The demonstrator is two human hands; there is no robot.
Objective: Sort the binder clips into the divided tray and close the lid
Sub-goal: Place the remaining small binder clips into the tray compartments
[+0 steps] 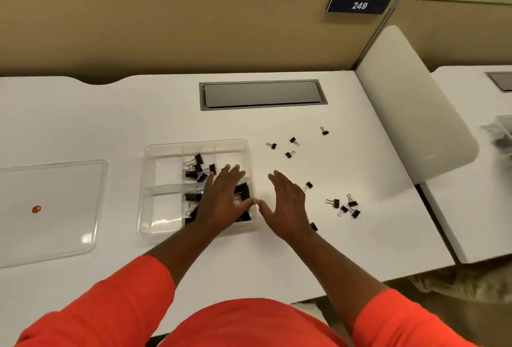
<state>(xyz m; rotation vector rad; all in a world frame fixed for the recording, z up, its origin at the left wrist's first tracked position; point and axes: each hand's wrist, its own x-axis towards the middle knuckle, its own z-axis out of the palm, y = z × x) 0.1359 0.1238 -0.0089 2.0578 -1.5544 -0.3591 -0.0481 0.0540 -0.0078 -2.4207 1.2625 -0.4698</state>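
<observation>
Clear plastic divided tray (166, 177) sits mid-worktop (110, 114), two compartments part-filled with black binder clips (194, 169), too heaped to count. Ten loose clips (333, 202) remain toward the right edge. One lid (69, 194) lies off, leftward. Left hand (221, 197) over the tray and right hand (288, 205) beside it are flat, grasping nothing.

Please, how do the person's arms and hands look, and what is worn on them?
Both arms wear orange-red sleeves, the left sleeve and the right sleeve, ending partway along the forearm. Past them the forearms are bare. The left hand and the right hand are bare too: no gloves, and no watch or bracelet shows at the wrists.
</observation>
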